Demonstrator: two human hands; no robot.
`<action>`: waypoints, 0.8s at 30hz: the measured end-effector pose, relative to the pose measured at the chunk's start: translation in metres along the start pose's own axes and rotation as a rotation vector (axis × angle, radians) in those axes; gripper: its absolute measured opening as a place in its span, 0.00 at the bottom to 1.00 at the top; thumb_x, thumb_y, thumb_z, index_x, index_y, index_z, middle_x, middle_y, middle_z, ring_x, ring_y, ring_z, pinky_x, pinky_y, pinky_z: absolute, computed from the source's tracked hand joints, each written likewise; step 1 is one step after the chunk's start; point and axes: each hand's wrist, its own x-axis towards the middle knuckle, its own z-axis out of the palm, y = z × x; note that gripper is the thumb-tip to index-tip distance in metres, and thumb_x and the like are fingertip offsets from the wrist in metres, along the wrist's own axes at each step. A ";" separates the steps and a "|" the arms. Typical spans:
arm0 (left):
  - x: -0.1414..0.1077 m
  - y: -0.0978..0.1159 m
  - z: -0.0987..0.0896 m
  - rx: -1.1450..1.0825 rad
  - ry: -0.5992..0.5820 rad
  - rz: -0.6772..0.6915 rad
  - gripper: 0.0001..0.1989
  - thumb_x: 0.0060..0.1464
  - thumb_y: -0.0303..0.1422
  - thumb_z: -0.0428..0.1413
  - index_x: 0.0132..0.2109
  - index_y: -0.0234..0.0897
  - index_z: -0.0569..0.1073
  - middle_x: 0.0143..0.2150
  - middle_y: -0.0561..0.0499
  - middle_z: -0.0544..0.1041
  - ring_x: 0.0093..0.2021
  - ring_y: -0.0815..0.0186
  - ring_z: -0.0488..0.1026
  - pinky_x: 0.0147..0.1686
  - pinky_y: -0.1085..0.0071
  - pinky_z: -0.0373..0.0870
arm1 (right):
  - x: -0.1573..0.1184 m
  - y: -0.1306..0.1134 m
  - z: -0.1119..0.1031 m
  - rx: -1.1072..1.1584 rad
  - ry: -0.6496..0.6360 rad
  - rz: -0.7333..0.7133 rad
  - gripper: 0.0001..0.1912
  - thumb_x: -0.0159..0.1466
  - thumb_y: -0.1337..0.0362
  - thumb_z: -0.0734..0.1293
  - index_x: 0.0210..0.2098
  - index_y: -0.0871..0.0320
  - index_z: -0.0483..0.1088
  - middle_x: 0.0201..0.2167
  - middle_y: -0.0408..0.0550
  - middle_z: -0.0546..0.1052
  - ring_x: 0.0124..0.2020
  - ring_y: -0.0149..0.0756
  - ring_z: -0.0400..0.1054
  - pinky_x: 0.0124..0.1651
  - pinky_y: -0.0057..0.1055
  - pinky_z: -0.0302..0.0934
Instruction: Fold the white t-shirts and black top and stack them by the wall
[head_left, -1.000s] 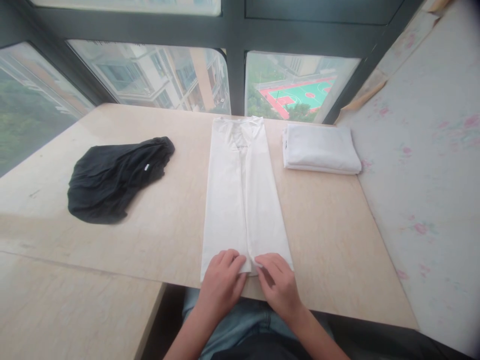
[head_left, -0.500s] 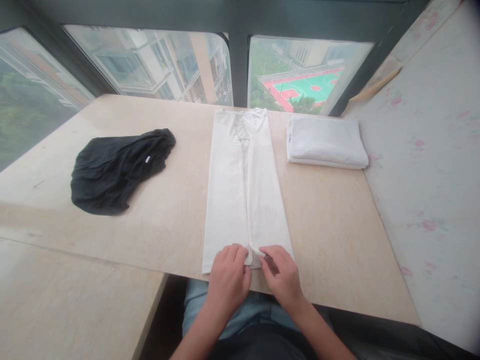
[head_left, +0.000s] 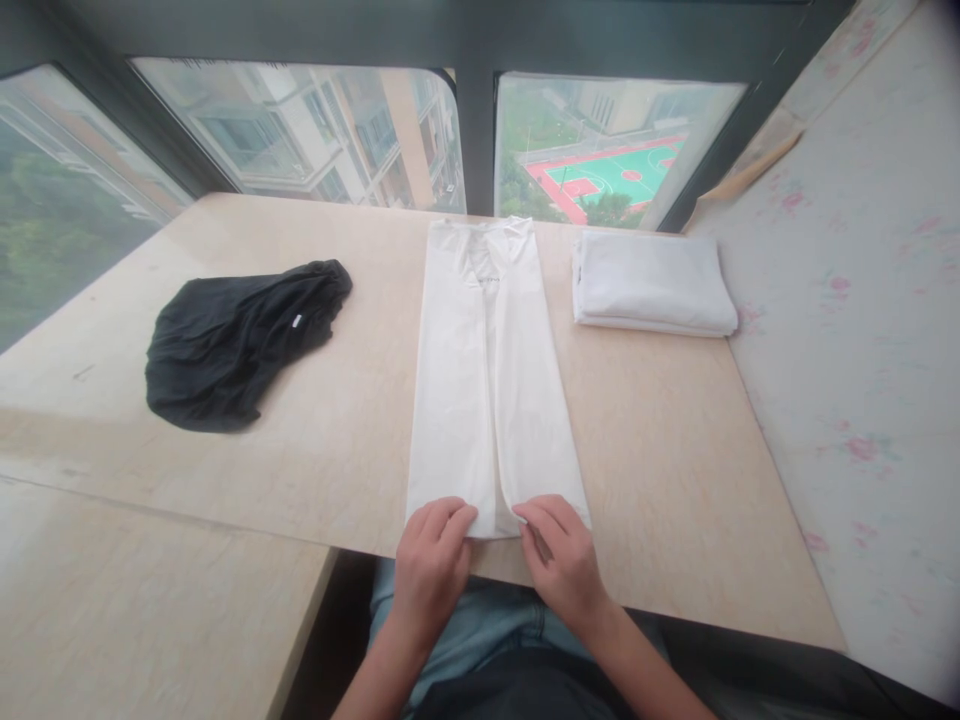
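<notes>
A white shirt lies lengthwise in front of me, its two sides folded in so they nearly meet along the middle. Its collar end points at the window. At the near hem, my left hand is closed on the left part of the shirt's edge, thumb underneath. My right hand pinches the inner corner of the right flap between thumb and fingers, lifting it slightly. A narrow gap shows between the two flaps near the hem.
A crumpled black garment lies to the left on the beige tabletop. To the right sits a folded white stack of cloth. Windows border the far edge, and a floral-papered wall stands at the right.
My left hand has slid left along the hem, away from the middle opening. My right hand stays at the right flap's corner. The black garment and white stack have not moved.
</notes>
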 end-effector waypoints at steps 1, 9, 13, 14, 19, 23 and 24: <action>-0.002 -0.003 -0.003 -0.001 0.024 0.017 0.17 0.54 0.15 0.51 0.46 0.38 0.72 0.42 0.48 0.75 0.43 0.62 0.70 0.46 0.65 0.69 | 0.000 -0.001 0.000 -0.010 -0.003 -0.021 0.15 0.66 0.75 0.61 0.48 0.55 0.72 0.38 0.51 0.76 0.41 0.39 0.72 0.43 0.39 0.71; -0.002 -0.001 -0.014 0.043 -0.043 -0.002 0.13 0.56 0.19 0.53 0.45 0.38 0.74 0.42 0.47 0.76 0.45 0.60 0.71 0.48 0.62 0.68 | 0.002 -0.004 0.003 -0.087 -0.075 -0.125 0.17 0.66 0.76 0.61 0.49 0.55 0.72 0.38 0.50 0.77 0.41 0.41 0.71 0.45 0.41 0.69; 0.001 0.007 -0.006 0.036 -0.121 -0.007 0.10 0.59 0.22 0.52 0.44 0.38 0.74 0.43 0.47 0.76 0.45 0.60 0.71 0.47 0.61 0.68 | 0.004 -0.003 0.005 -0.112 -0.177 -0.124 0.15 0.66 0.75 0.60 0.47 0.56 0.73 0.38 0.50 0.76 0.42 0.41 0.70 0.46 0.41 0.68; 0.001 0.007 -0.005 0.030 -0.126 -0.009 0.10 0.59 0.23 0.52 0.44 0.38 0.74 0.43 0.47 0.76 0.45 0.60 0.70 0.47 0.61 0.68 | 0.004 -0.003 0.006 -0.116 -0.184 -0.119 0.15 0.66 0.75 0.60 0.47 0.56 0.72 0.39 0.51 0.76 0.42 0.41 0.69 0.46 0.41 0.68; -0.001 0.005 -0.005 -0.001 -0.146 0.001 0.11 0.60 0.22 0.51 0.45 0.38 0.74 0.45 0.46 0.76 0.46 0.59 0.70 0.48 0.61 0.68 | 0.005 -0.006 0.004 -0.152 -0.177 -0.068 0.15 0.66 0.73 0.60 0.49 0.56 0.71 0.42 0.52 0.75 0.45 0.43 0.68 0.49 0.44 0.65; -0.002 0.003 -0.005 -0.019 -0.141 -0.009 0.11 0.60 0.22 0.51 0.45 0.39 0.74 0.45 0.47 0.76 0.46 0.60 0.70 0.49 0.61 0.67 | 0.005 -0.009 0.003 -0.158 -0.188 -0.037 0.13 0.65 0.72 0.62 0.47 0.56 0.71 0.42 0.52 0.75 0.45 0.45 0.67 0.49 0.46 0.64; -0.002 0.004 -0.004 -0.025 -0.139 -0.015 0.11 0.59 0.22 0.51 0.45 0.39 0.74 0.45 0.47 0.76 0.46 0.60 0.70 0.49 0.61 0.67 | 0.006 -0.009 0.003 -0.163 -0.189 -0.035 0.14 0.65 0.72 0.62 0.47 0.56 0.71 0.43 0.53 0.75 0.46 0.45 0.67 0.49 0.46 0.64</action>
